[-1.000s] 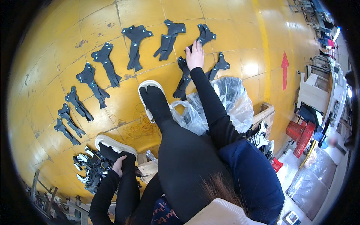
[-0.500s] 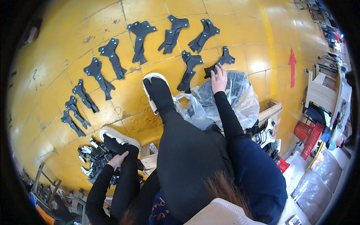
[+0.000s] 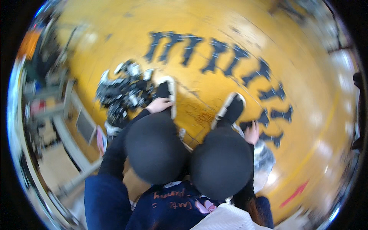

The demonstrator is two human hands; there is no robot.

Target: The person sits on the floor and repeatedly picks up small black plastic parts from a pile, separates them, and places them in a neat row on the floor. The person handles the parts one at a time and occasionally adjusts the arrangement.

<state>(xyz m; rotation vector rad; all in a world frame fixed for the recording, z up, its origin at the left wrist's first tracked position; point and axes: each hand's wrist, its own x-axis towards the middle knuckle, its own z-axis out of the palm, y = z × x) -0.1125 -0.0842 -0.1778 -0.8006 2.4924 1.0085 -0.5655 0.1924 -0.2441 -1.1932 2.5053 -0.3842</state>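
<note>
My left hand (image 3: 159, 105) lies over my left ankle, just above the beige-soled shoe (image 3: 172, 90), its fingers stretched out and holding nothing. Beside it is a heap of bundled black and white pieces (image 3: 124, 90). My right hand (image 3: 252, 133) is low by my right shin, next to a clear plastic bag (image 3: 263, 157). A dark piece (image 3: 245, 125) touches or lies near its fingertips; blur hides whether it is gripped. Flat black forked fabric pieces (image 3: 214, 55) form an arc on the floor, with two more black pieces (image 3: 271, 138) inside its right end.
Thin rings like rubber bands (image 3: 199, 113) are scattered on the yellow floor (image 3: 126, 42) between my feet. A metal-framed bench (image 3: 73, 134) stands at the left. A red floor arrow (image 3: 294, 194) is at the lower right. My right shoe (image 3: 229, 109) stands near the bag.
The view has swung left and turned, so the arc now sits to the upper right. My right hand has drawn back from the inner black piece toward the bag and my shin.
</note>
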